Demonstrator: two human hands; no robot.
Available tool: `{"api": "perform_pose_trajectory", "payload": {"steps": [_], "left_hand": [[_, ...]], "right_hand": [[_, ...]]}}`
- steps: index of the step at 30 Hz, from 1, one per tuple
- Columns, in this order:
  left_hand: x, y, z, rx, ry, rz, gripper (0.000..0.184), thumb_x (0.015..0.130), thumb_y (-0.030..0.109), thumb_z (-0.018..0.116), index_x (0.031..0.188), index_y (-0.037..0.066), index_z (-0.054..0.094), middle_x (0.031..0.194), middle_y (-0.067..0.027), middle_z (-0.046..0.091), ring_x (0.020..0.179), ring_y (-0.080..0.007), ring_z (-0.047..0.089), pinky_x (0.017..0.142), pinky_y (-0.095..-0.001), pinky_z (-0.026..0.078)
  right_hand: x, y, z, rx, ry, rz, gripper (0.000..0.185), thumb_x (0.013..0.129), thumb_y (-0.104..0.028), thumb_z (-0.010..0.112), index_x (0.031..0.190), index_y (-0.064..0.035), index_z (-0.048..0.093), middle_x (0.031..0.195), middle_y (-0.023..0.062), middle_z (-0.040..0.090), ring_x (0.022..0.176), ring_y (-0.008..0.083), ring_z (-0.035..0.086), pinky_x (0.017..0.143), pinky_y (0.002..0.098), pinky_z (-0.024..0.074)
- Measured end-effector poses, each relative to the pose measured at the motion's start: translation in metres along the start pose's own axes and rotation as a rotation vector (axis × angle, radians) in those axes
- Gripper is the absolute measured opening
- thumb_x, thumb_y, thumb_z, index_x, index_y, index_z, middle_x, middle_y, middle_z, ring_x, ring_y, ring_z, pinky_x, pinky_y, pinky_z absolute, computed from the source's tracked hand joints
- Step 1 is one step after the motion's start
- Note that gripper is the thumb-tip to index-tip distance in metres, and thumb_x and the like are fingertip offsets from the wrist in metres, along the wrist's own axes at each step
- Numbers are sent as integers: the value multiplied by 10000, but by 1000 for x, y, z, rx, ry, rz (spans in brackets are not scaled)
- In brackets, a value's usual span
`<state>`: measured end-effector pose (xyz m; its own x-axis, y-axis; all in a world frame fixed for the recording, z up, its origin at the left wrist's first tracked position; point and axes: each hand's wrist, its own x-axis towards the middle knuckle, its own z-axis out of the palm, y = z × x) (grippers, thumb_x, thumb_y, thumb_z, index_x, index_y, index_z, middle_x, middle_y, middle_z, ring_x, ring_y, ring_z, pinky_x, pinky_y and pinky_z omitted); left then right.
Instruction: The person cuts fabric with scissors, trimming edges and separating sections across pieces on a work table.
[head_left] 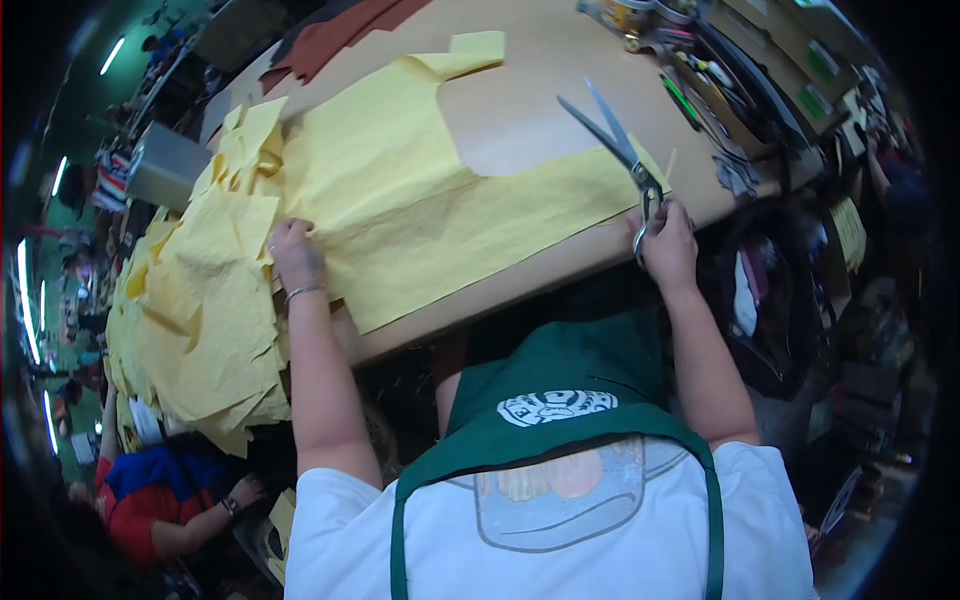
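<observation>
A wide yellow sheet (400,225), leather or thick cloth by its look, lies over the table with an irregular outline and a deep notch at its far side. My left hand (297,255) pinches its left part, beside a heap of yellow pieces (205,300). At the sheet's right end, my right hand (668,243) grips a pair of scissors (625,150) by the handles. Their long blades stand apart, pointing away from me and to the left, above the sheet's narrow right strip. Whether the blades touch the sheet I cannot tell.
Brown-red material (335,40) lies at the table's (550,50) far edge. Tins, a green marker (680,102) and a tool box crowd the far right. The yellow heap hangs over the left edge. Another person in red and blue (170,495) is at lower left.
</observation>
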<state>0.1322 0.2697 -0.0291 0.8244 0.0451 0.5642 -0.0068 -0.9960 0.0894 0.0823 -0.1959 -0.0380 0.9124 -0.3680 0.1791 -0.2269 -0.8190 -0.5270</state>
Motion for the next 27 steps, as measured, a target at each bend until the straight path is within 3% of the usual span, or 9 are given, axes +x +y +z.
{"api": "perform_pose_trajectory", "payload": {"steps": [1,4,6,8,10,13,22,26,27], "left_hand": [[0,8,-5,90,-8,34,145,657,17,569,775,81,624,942,-121,568,908,-309,505,797,-374,395],[-4,80,-27,102,120,117,213,703,124,624,915,99,613,1082,-129,526,1028,-325,465,867,-407,372],[-15,143,-26,-285,-32,354,363,703,220,665,1035,111,568,1155,-116,492,1121,-330,402,919,-434,341],[-41,221,-36,-367,-406,480,582,697,389,644,1185,129,464,1321,-84,343,1260,-333,214,944,-589,219],[-49,273,-33,-320,-603,612,736,693,540,570,1281,160,344,1394,-54,203,1293,-330,105,906,-665,168],[-49,301,-6,-192,-737,640,813,687,621,503,1331,196,245,1413,-44,138,1296,-339,68,903,-671,164],[-45,263,-13,-113,-815,608,866,636,637,538,1338,231,232,1418,-38,126,1302,-326,47,930,-648,145],[-50,247,-15,-125,-821,580,862,633,647,532,1332,225,256,1419,-38,127,1304,-328,29,920,-662,127],[-50,247,-16,-102,-820,577,866,632,652,529,1332,222,256,1419,-38,126,1304,-328,25,918,-665,123]], "right_hand": [[-15,1,-12,34,-54,37,458,682,-369,674,848,-3,454,820,146,539,815,314,541,720,407,412],[-48,7,-51,179,-215,235,446,729,-375,645,855,8,454,771,149,538,746,276,548,681,377,421],[-64,17,-64,254,-255,347,441,748,-375,631,858,14,456,733,146,533,700,251,539,657,359,422],[-75,33,-74,289,-241,398,438,760,-373,623,862,21,461,694,141,524,659,229,520,636,342,419],[-73,57,-66,279,-187,240,416,750,-354,635,858,13,473,708,144,539,685,249,535,648,347,418],[-37,57,-70,327,-216,75,416,737,-349,645,880,5,479,753,156,558,731,282,555,669,346,422],[53,39,-48,63,-485,-327,507,703,-313,674,1025,6,447,899,199,547,850,338,541,727,392,434],[1,73,-48,-2,-178,-550,642,704,-360,656,1140,32,392,940,207,569,896,360,543,775,388,422],[-17,71,-65,49,-363,-395,659,705,-349,658,1164,32,379,950,211,565,897,362,544,778,390,423]]}}
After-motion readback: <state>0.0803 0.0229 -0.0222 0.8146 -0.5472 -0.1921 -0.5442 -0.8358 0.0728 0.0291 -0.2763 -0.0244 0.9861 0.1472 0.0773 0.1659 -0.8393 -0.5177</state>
